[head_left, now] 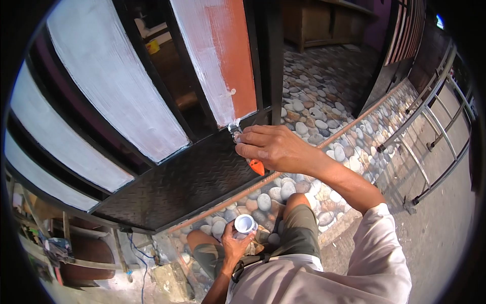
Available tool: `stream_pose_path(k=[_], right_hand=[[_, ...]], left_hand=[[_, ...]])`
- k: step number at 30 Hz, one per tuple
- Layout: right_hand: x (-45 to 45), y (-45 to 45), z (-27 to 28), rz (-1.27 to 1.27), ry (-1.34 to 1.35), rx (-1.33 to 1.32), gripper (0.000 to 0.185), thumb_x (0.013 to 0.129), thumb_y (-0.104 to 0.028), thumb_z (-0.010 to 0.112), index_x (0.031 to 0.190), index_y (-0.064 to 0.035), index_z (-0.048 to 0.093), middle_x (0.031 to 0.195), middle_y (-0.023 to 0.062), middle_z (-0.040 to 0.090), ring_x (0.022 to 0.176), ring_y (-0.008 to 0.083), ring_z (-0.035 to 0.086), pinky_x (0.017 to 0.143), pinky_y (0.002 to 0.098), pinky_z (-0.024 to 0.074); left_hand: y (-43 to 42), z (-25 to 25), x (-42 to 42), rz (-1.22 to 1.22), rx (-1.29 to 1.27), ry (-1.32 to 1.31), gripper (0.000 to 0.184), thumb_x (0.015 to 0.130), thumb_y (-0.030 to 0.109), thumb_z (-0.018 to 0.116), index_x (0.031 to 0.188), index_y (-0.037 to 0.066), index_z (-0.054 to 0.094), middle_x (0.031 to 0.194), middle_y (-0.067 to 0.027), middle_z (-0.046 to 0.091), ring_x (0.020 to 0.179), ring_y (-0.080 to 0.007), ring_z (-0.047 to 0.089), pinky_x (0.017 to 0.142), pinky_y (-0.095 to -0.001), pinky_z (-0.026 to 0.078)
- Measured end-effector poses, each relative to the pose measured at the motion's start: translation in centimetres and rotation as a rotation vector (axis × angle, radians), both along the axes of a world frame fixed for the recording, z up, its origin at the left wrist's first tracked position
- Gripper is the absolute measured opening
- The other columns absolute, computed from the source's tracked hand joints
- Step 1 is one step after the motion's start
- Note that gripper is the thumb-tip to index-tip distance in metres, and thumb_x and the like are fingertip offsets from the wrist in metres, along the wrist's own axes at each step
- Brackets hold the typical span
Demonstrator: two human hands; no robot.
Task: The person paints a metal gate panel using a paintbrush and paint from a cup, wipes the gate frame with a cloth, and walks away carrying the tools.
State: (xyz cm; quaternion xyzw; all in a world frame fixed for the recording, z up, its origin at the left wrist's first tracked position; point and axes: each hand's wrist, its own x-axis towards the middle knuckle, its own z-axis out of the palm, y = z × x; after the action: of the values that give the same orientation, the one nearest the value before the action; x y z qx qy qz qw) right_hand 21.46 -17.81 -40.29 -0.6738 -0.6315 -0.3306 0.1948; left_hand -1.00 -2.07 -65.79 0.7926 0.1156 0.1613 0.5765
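My right hand (271, 147) is closed round a paintbrush (257, 166) with an orange handle. The brush's whitish bristles touch the lower end of an orange-brown slat (238, 66), whose left part carries white paint. My left hand (237, 247), low in the middle, grips a small open paint can (245, 223) with white paint inside, held upright above my lap. Left of the brush, more slats (116, 76) are coated white, between black metal bars. Below them lies a dark patterned metal panel (187, 177).
A metal ladder (430, 121) lies at the right on the concrete. Rounded pebbles (288, 190) line the ground along the gate. Behind the opening is a wooden cabinet (324, 23). A blue cord (144, 261) and wooden pieces (119, 253) are at the lower left.
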Motion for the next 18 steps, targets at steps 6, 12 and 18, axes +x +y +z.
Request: stream_pose_path(k=[6,12,18], right_hand=[[-0.7,1.9,-0.4,0.075,0.026,0.045,0.02,0.078,-0.009,0.065,0.098,-0.004,0.064,0.1,0.0087,0.066,0.098,0.0258,0.067,0.077,0.0349,0.0579],[-0.9,-1.6,0.2,0.024,0.059,0.062,0.023,0.077,-0.007,0.069,0.1,-0.0073,0.066,0.106,0.0068,0.069,0.099,0.0242,0.067,0.075,0.035,0.0581],[1.2,-4.1,-0.1,-0.047,0.226,0.052,0.025,0.076,-0.006,0.074,0.101,-0.0088,0.069,0.105,0.0052,0.071,0.092,0.0231,0.069,0.069,0.0336,0.0587]], left_hand=[[0.3,-0.6,-0.5,0.021,-0.064,-0.033,0.059,0.069,0.01,0.09,0.117,-0.005,0.059,0.103,-0.0135,0.07,0.092,-0.0207,0.07,0.085,-0.0344,0.057],[0.3,-0.7,-0.2,0.007,-0.011,-0.035,0.057,0.07,0.01,0.09,0.117,-0.005,0.06,0.105,-0.0134,0.07,0.093,-0.0204,0.07,0.085,-0.034,0.057],[-0.2,-0.2,0.1,-0.012,-0.022,-0.01,0.057,0.07,0.012,0.09,0.116,-0.003,0.061,0.107,-0.0136,0.069,0.094,-0.0205,0.07,0.085,-0.0344,0.057]])
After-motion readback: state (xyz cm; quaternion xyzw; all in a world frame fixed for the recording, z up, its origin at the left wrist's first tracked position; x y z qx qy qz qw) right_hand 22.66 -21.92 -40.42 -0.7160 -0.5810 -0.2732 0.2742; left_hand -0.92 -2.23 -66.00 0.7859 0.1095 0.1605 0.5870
